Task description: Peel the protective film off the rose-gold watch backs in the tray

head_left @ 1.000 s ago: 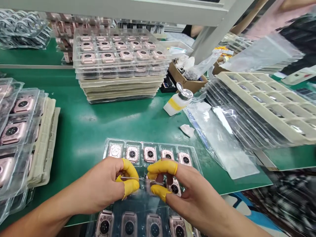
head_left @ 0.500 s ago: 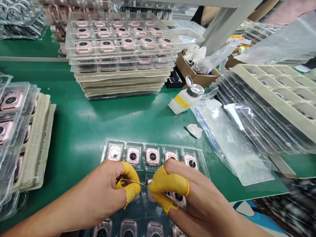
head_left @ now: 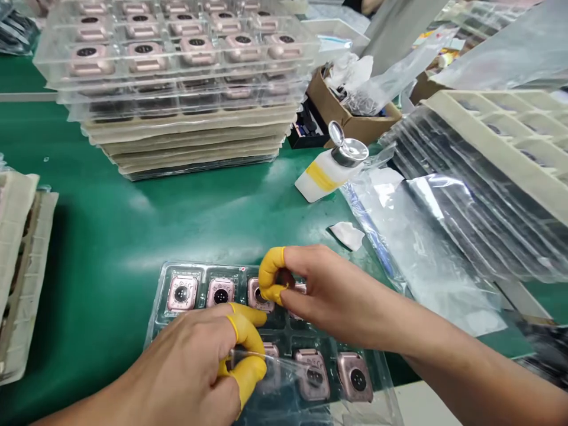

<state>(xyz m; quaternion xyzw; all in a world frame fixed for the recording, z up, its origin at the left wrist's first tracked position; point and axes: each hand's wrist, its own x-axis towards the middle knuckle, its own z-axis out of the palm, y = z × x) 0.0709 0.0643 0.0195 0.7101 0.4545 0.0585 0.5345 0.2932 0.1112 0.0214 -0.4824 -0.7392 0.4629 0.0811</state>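
A clear plastic tray in front of me holds rows of pink watch cases, black round sensors up. My left hand, with yellow finger cots, is over the tray's left middle. Its thumb and fingers pinch a thin clear film that stretches right over the second-row cases. My right hand, also in yellow finger cots, is closed in a pinch at a watch case in the back row. Its fingertips touch or hover just above that case; anything between them is too small to tell.
Behind stands a tall stack of trays with more watch cases. A white bottle with its metal lid up, a scrap of white paper and plastic bags lie right. Beige trays are at left, stacked trays at far right.
My hands have moved apart: the right went up to the back row, while the left keeps the clear film, now stretched to the right. The view has shifted.
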